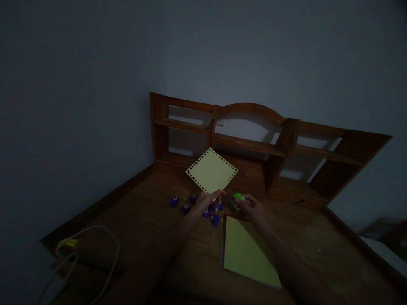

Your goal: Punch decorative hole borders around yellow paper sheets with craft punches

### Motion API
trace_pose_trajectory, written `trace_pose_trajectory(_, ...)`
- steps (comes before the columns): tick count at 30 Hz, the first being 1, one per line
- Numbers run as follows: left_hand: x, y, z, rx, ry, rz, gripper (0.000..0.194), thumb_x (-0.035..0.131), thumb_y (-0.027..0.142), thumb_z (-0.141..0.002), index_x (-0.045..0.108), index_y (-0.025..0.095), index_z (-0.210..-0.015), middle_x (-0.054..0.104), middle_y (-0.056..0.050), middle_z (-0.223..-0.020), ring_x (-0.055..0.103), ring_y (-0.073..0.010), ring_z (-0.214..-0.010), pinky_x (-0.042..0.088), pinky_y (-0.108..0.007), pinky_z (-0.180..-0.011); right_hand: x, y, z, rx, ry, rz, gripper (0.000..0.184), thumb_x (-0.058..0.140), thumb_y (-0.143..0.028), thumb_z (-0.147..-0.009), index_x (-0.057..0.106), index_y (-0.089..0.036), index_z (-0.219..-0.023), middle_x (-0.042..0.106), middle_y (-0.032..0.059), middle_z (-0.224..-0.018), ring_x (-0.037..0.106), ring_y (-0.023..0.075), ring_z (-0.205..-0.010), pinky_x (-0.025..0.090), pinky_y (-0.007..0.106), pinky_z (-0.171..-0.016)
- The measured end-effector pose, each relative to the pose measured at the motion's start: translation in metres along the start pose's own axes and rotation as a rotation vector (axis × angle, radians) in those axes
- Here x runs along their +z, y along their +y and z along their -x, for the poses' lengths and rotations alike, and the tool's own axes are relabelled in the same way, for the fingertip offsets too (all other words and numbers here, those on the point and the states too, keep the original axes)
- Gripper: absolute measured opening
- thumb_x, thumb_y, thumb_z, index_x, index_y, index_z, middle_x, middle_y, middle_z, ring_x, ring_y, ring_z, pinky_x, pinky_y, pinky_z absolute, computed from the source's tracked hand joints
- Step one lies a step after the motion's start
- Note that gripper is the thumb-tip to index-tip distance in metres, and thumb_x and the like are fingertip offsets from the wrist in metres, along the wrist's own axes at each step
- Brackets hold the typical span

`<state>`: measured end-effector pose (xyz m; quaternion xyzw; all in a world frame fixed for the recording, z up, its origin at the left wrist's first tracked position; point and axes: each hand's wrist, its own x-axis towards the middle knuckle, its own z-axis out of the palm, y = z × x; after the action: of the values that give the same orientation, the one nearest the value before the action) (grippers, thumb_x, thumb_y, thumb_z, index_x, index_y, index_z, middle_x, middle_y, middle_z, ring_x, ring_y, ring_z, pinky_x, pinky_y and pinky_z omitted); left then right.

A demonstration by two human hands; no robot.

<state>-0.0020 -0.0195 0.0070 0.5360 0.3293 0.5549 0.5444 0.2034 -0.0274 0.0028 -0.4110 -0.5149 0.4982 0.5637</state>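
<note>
My left hand (pixel 203 204) is closed on the lower corner of a pale yellow sheet of paper (pixel 212 171). The sheet is tilted up in a diamond pose, with small dark punched shapes along much of its edge. To its right, my right hand (pixel 252 208) grips a bright green craft punch (pixel 239 196) with a white part, held apart from the paper. Another darker green piece (pixel 232 206) shows just below it. Around my left hand lie several purple craft punches (pixel 174 201), some partly hidden behind the fingers.
A stack of coloured paper (pixel 248 254), yellow on top, lies on the wooden desk (pixel 193 250) beneath my right forearm. Wooden shelving (pixel 248 146) stands at the back against the wall. A white cable (pixel 116 250) and a yellow item (pixel 70 242) are at the left front.
</note>
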Motion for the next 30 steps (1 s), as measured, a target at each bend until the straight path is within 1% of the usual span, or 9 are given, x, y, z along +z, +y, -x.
trace_pose_trajectory(5, 0.011, -0.003, 0.006, -0.069, -0.162, -0.040, 0.035, 0.063, 0.046, -0.078, 0.069, 0.013, -0.086, 0.063, -0.005, -0.070, 0.055, -0.0133, -0.059, 0.041, -0.024, -0.054, -0.020, 0.002, 0.020, 0.100, -0.019, -0.072, 0.054, 0.082, -0.034, -0.062, 0.064, -0.021, -0.111, 0.073, 0.0030, -0.083, 0.066, 0.0157, -0.068, 0.054, 0.032, -0.071)
trace_pose_trajectory(8, 0.013, -0.009, 0.006, -0.105, -0.180, -0.081, 0.032, 0.065, 0.044, -0.077, 0.069, 0.013, -0.084, 0.063, -0.005, -0.068, 0.055, -0.0140, -0.057, 0.042, -0.025, -0.053, -0.020, 0.004, 0.022, 0.111, 0.009, -0.146, 0.058, 0.083, -0.029, -0.062, 0.063, -0.021, -0.117, 0.072, 0.0044, -0.093, 0.066, 0.0146, -0.070, 0.054, 0.031, -0.073)
trace_pose_trajectory(11, 0.015, -0.017, 0.006, -0.084, -0.162, -0.130, 0.028, 0.063, 0.042, -0.079, 0.068, 0.015, -0.073, 0.062, -0.005, -0.063, 0.056, -0.0150, -0.055, 0.044, -0.026, -0.053, -0.019, 0.005, 0.024, 0.108, -0.023, -0.269, 0.057, 0.083, -0.023, -0.062, 0.064, -0.024, -0.115, 0.071, 0.0038, -0.100, 0.067, 0.0149, -0.077, 0.054, 0.029, -0.076)
trace_pose_trajectory(15, 0.019, -0.021, 0.008, -0.081, -0.183, -0.132, 0.028, 0.059, 0.042, -0.082, 0.070, 0.016, -0.085, 0.065, -0.007, -0.065, 0.057, -0.0170, -0.055, 0.045, -0.028, -0.054, -0.018, 0.000, 0.028, 0.122, -0.077, -0.435, 0.052, 0.080, -0.019, -0.065, 0.064, -0.026, -0.115, 0.070, 0.0017, -0.106, 0.067, 0.0150, -0.088, 0.053, 0.028, -0.084)
trace_pose_trajectory(18, 0.024, -0.017, 0.012, -0.054, -0.169, -0.142, 0.027, 0.059, 0.041, -0.083, 0.070, 0.017, -0.086, 0.064, -0.005, -0.063, 0.056, -0.0163, -0.053, 0.045, -0.028, -0.054, -0.018, -0.006, 0.030, 0.134, -0.101, -0.518, 0.038, 0.075, -0.027, -0.072, 0.066, -0.023, -0.109, 0.068, 0.0037, -0.114, 0.065, 0.0173, -0.099, 0.051, 0.030, -0.091)
trace_pose_trajectory(20, 0.026, -0.013, 0.014, -0.041, -0.154, -0.164, 0.028, 0.058, 0.041, -0.083, 0.069, 0.016, -0.078, 0.062, -0.005, -0.060, 0.056, -0.0164, -0.052, 0.045, -0.028, -0.054, -0.019, -0.007, 0.030, 0.146, -0.105, -0.526, 0.035, 0.074, -0.029, -0.074, 0.066, -0.022, -0.107, 0.068, 0.0041, -0.112, 0.066, 0.0176, -0.096, 0.052, 0.029, -0.089)
trace_pose_trajectory(25, 0.029, -0.003, 0.017, -0.008, -0.093, -0.198, 0.032, 0.058, 0.042, -0.082, 0.067, 0.016, -0.066, 0.063, -0.006, -0.060, 0.056, -0.0171, -0.053, 0.045, -0.028, -0.053, -0.021, 0.004, 0.028, 0.162, -0.100, -0.448, 0.029, 0.077, -0.026, -0.070, 0.066, -0.023, -0.097, 0.071, 0.0006, -0.093, 0.066, 0.0129, -0.074, 0.053, 0.023, -0.067)
trace_pose_trajectory(28, 0.030, 0.000, 0.018, 0.037, -0.116, -0.241, 0.035, 0.057, 0.042, -0.083, 0.065, 0.016, -0.062, 0.063, -0.006, -0.061, 0.057, -0.0174, -0.056, 0.046, -0.028, -0.057, -0.019, 0.007, 0.029, 0.158, -0.091, -0.441, 0.029, 0.081, -0.021, -0.065, 0.066, -0.023, -0.090, 0.071, -0.0007, -0.090, 0.066, 0.0136, -0.080, 0.052, 0.023, -0.069)
trace_pose_trajectory(30, 0.030, 0.002, 0.018, 0.044, -0.122, -0.251, 0.035, 0.056, 0.042, -0.084, 0.065, 0.016, -0.063, 0.063, -0.006, -0.061, 0.058, -0.0173, -0.057, 0.046, -0.028, -0.058, -0.017, 0.005, 0.031, 0.159, -0.101, -0.443, 0.034, 0.081, -0.021, -0.064, 0.066, -0.024, -0.095, 0.072, -0.0002, -0.093, 0.066, 0.0147, -0.085, 0.052, 0.025, -0.075)
